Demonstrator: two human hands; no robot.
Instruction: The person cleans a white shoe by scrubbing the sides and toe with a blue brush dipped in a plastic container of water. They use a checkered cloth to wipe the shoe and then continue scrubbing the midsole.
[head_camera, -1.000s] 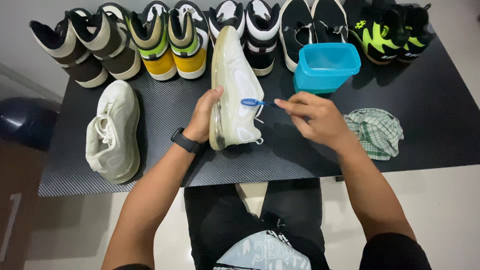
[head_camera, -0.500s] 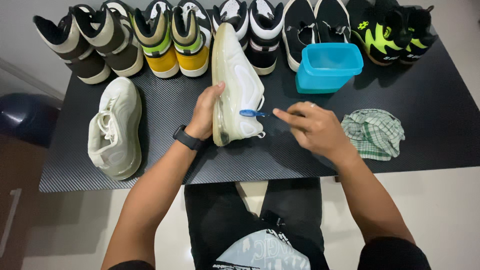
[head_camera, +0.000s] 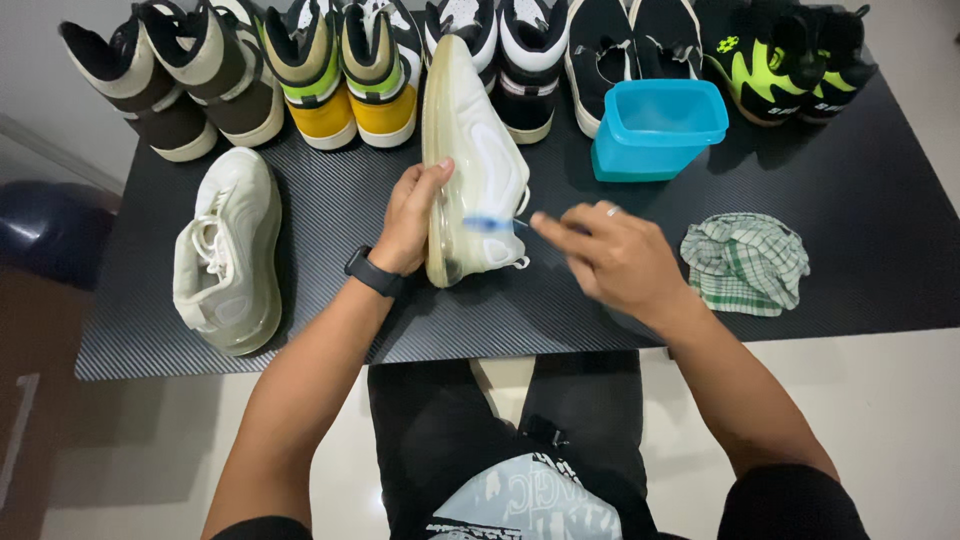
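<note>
The left hand (head_camera: 412, 215) grips a white shoe (head_camera: 472, 160) along its clear sole edge, thumb on top and fingers curled behind, and holds it tipped on its side on the dark table (head_camera: 860, 200). A black watch (head_camera: 372, 271) sits on the left wrist.

The right hand (head_camera: 610, 258) is closed in a pinch on the handle of a blue toothbrush (head_camera: 490, 224). The brush head is blurred and lies against the side of the shoe, just right of the left thumb.

A second white shoe (head_camera: 228, 250) lies flat, well to the left of the left hand. A blue tub (head_camera: 655, 128) stands just beyond the right hand. A green checked cloth (head_camera: 745, 262) lies crumpled close to the right of the right hand. A row of shoes (head_camera: 320, 75) lines the far table edge, beyond both hands.
</note>
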